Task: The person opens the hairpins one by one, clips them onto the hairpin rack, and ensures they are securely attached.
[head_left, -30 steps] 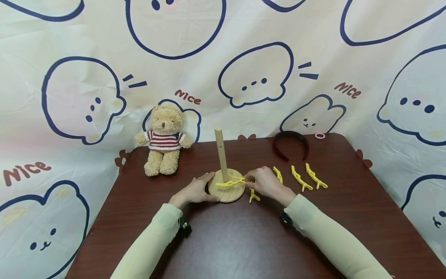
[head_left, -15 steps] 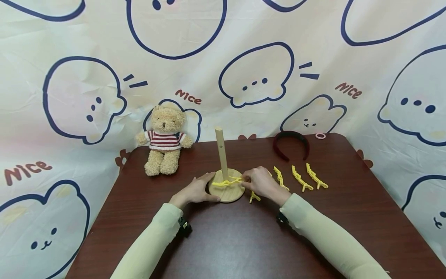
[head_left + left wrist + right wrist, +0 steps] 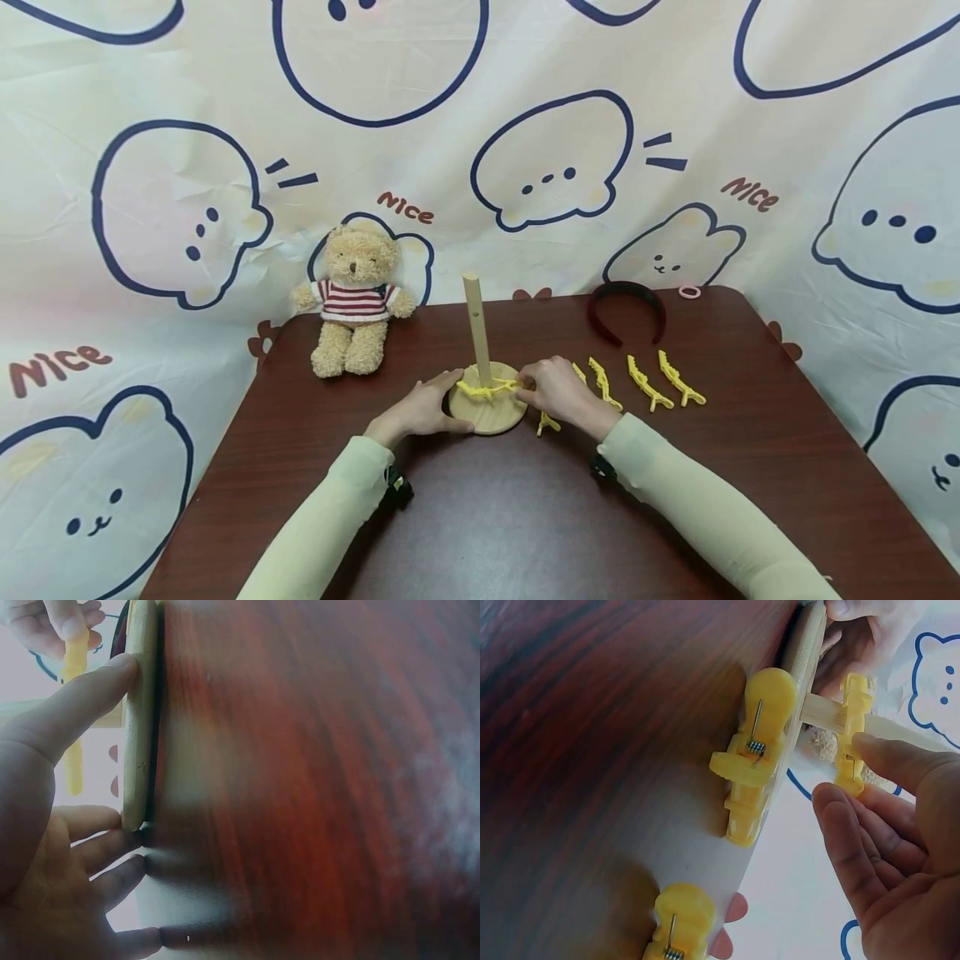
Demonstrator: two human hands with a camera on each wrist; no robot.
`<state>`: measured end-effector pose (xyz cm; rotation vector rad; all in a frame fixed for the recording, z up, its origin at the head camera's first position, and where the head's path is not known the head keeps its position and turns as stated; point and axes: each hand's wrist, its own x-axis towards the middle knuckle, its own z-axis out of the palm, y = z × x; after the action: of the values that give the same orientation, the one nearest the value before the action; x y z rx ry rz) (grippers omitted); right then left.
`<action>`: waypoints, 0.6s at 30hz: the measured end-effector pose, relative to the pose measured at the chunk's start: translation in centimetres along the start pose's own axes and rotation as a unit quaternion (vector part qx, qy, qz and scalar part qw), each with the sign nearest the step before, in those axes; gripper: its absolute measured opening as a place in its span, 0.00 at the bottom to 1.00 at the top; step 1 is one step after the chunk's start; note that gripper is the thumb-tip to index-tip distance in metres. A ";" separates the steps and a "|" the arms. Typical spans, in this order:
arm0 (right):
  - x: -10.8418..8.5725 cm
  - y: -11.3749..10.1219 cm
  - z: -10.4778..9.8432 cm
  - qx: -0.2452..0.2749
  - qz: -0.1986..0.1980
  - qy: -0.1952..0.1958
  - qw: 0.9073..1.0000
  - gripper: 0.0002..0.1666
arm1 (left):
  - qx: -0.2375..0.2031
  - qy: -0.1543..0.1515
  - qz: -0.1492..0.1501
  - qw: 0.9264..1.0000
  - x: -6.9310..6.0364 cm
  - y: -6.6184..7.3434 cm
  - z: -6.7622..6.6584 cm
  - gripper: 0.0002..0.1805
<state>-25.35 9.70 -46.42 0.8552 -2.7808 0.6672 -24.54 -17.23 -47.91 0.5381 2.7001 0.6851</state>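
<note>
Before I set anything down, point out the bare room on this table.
Free: the table between the left sleeve and right sleeve, in front of the wooden base; also between teddy bear and left sleeve. Crowded: around the base, with left hand, right hand and yellow clips; rightward, more clips lie before the headband.

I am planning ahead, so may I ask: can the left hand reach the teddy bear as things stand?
Probably yes: nothing visible lies between the left hand and the teddy bear, though the hand would first need to release the wooden stand.
</note>
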 end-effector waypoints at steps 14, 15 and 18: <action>0.1 0.1 0.1 0.005 0.031 -0.014 0.999 0.15 | 0.003 0.003 0.001 1.000 0.1 0.1 -0.1 0.59; 0.2 0.2 0.1 0.006 0.034 -0.017 0.999 0.15 | 0.003 0.003 0.001 1.000 0.1 0.0 0.0 0.59; 0.2 0.1 0.0 0.008 0.044 -0.029 0.999 0.17 | 0.004 0.002 0.002 1.000 0.1 0.0 0.0 0.59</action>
<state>-25.57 9.69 -46.44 0.7711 -2.8842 0.6896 -24.60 -17.20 -47.91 0.5439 2.7083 0.6766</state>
